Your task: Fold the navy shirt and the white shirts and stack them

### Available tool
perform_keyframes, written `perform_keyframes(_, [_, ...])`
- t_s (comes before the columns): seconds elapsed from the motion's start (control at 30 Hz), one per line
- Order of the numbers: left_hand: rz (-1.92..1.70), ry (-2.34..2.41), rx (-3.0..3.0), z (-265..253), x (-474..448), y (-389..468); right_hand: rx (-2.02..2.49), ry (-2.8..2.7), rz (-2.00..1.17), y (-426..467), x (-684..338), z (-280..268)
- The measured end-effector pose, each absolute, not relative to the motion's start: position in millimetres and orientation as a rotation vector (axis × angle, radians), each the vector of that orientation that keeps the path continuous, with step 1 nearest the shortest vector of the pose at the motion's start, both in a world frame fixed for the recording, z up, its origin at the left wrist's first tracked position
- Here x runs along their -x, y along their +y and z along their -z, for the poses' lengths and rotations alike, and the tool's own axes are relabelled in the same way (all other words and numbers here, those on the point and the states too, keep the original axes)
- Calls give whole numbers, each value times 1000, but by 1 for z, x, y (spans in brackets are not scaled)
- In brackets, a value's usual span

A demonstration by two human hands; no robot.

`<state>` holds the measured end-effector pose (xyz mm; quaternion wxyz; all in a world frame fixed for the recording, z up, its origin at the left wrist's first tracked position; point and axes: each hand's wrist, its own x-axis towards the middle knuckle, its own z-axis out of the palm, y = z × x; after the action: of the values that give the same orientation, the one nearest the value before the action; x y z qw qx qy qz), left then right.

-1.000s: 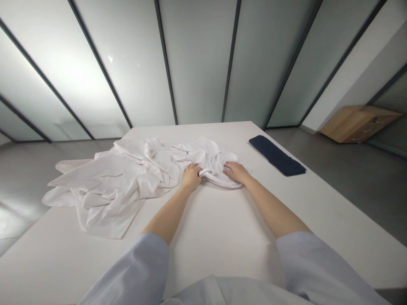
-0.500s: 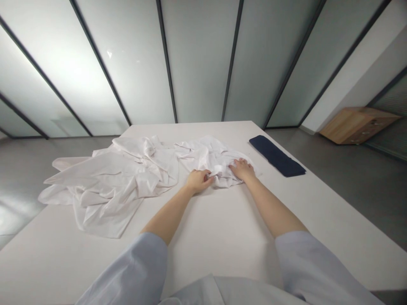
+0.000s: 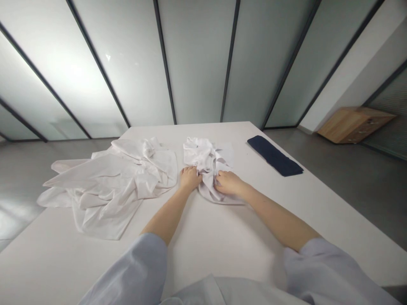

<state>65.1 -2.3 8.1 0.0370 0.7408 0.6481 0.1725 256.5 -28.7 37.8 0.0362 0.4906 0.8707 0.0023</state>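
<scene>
A crumpled white cloth garment (image 3: 205, 154) lies bunched on the table, between my two hands. My left hand (image 3: 190, 178) is closed on its left side, fingers curled into the fabric. On the other side, my right hand (image 3: 228, 183) grips the same cloth with bent fingers, and folds hide some of its fingertips. The cloth's lower edge curves out under my right hand. To the left lies a larger heap of white fabric (image 3: 117, 182), loosely spread and touched by neither hand.
A folded dark navy cloth (image 3: 275, 155) lies near the right edge of the white table (image 3: 210, 250). Beyond the far edge stand frosted glass panels (image 3: 197, 63). A wooden cabinet (image 3: 352, 125) is on the floor at right.
The white garment has been gathered from a wide spread into a narrower bunch. My right hand moved left and closed on it; my left hand shifted slightly left.
</scene>
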Motion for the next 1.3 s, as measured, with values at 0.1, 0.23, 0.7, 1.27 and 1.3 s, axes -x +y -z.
perform_keyframes(0.1, [-485,2137,-2180,-9,-52,4,-1210,2818,296,-26,-252,-46])
perform_keyframes(0.23, [-725,2261,-1944,-10,-35,14,-1361,3076,298,7,-262,-45])
perform_keyframes(0.7, [-511,1847,-2431,-18,-78,-12,-2256,2301,7,36,-289,11])
perform_keyframes(1.27, [-290,2095,-2254,-9,-61,-1,-1805,2500,-71,-26,-280,-36])
perform_keyframes(1.3, [-284,2097,-2258,-9,-61,-2,-1761,2517,-8,-24,-280,-37])
